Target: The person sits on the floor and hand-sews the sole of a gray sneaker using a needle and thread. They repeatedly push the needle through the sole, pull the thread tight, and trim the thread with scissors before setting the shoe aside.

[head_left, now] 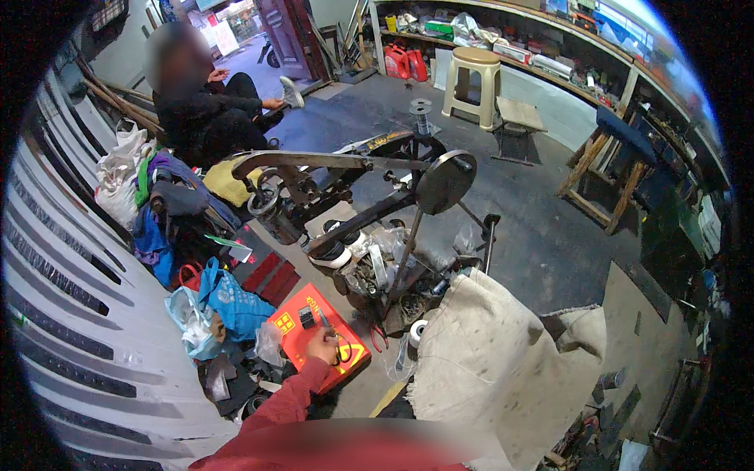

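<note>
My left hand (320, 346), at the end of a dark red sleeve, reaches down onto a red and yellow box (295, 344) on the floor. Its fingers are closed at a pair of scissors (344, 350), whose black handle loop shows at the right of the hand and whose blade points away. A small dark grey block (306, 317) lies on the box just beyond the fingers. No part of my right hand shows. A beige cloth (487, 353) spreads over the area at my right.
A black iron sewing machine (377, 169) with a round wheel stands ahead. Blue bags (232, 294) and clothes are heaped at left. A white thread spool (419, 333) and red-handled pliers (378, 339) lie near the box. A person (200, 102) sits far left; stools (473, 82) stand far right.
</note>
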`<state>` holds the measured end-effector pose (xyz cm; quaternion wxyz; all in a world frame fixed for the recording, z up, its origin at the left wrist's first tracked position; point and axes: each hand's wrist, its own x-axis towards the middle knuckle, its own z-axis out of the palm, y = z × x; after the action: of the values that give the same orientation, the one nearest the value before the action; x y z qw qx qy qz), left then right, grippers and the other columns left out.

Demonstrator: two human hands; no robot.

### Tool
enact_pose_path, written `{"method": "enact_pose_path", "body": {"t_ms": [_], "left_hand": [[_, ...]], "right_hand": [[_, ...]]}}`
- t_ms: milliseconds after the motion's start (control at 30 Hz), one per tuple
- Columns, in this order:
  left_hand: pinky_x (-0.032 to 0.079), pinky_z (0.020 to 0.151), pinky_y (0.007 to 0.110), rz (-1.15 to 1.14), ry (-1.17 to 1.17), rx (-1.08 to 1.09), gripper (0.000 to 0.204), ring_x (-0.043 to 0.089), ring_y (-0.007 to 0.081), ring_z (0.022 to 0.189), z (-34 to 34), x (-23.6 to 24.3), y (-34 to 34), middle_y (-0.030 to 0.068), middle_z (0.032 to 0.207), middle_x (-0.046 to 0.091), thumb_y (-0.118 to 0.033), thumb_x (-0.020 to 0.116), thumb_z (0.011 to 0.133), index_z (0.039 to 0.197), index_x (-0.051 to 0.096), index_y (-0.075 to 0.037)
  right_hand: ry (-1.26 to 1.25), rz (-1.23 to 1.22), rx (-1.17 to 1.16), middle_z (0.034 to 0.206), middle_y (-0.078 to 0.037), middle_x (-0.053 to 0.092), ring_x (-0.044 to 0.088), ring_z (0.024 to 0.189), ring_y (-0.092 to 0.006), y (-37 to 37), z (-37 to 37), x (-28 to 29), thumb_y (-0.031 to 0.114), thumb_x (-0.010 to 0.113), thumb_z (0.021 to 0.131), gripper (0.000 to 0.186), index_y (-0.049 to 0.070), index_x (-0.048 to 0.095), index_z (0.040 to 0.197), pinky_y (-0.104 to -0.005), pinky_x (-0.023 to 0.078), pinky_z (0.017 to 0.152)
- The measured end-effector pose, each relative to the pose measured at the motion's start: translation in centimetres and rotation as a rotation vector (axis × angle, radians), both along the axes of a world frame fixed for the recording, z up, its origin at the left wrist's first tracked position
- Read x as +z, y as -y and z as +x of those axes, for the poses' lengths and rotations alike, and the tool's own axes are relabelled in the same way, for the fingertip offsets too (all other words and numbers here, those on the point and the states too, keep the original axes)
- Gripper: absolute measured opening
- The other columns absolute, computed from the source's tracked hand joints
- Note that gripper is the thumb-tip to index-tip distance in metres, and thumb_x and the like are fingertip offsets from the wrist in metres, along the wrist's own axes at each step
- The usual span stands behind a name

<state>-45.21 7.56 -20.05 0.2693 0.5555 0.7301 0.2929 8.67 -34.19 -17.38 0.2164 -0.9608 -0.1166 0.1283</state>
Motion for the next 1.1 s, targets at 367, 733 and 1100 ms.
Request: {"method": "enact_pose_path", "body": {"t_ms": [367, 733, 1100], "left_hand": [[0.056, 0.083, 0.036, 0.396, 0.336, -0.601, 0.029, 0.070, 0.0290, 0.097, 15.1, 18.4, 0.1, 0.0147, 0.109, 0.069, -0.007, 0.065, 0.091, 0.120, 0.066, -0.005], [0.053, 0.078, 0.046, 1.240, 0.836, -1.185, 0.029, 0.067, 0.0358, 0.093, 23.7, 35.0, 6.4, 0.0157, 0.115, 0.067, -0.023, 0.060, 0.090, 0.111, 0.069, -0.006], [0.047, 0.099, 0.051, 0.743, 0.461, -1.490, 0.036, 0.058, 0.0385, 0.116, 26.1, 30.7, 1.5, 0.0168, 0.116, 0.065, -0.022, 0.071, 0.080, 0.112, 0.065, -0.007]], "right_hand": [[0.353, 0.443, 0.243, 0.116, -0.026, 0.067, 0.065, 0.093, -0.0328, -7.0, 10.0, 13.0, 0.026, 0.068, 0.097, 0.035, -0.003, 0.071, 0.117, -0.0463, 0.053, 0.077], [-0.243, 0.397, 1.469, 0.111, -0.009, 0.070, 0.064, 0.104, -0.0221, -31.4, -8.6, 33.8, 0.020, 0.078, 0.077, 0.049, 0.000, 0.066, 0.119, -0.0391, 0.049, 0.100], [-0.689, -0.097, 1.558, 0.128, -0.017, 0.066, 0.062, 0.120, -0.0290, -28.9, -11.1, 32.1, 0.033, 0.072, 0.095, 0.056, -0.004, 0.058, 0.135, -0.0437, 0.046, 0.106]]}}
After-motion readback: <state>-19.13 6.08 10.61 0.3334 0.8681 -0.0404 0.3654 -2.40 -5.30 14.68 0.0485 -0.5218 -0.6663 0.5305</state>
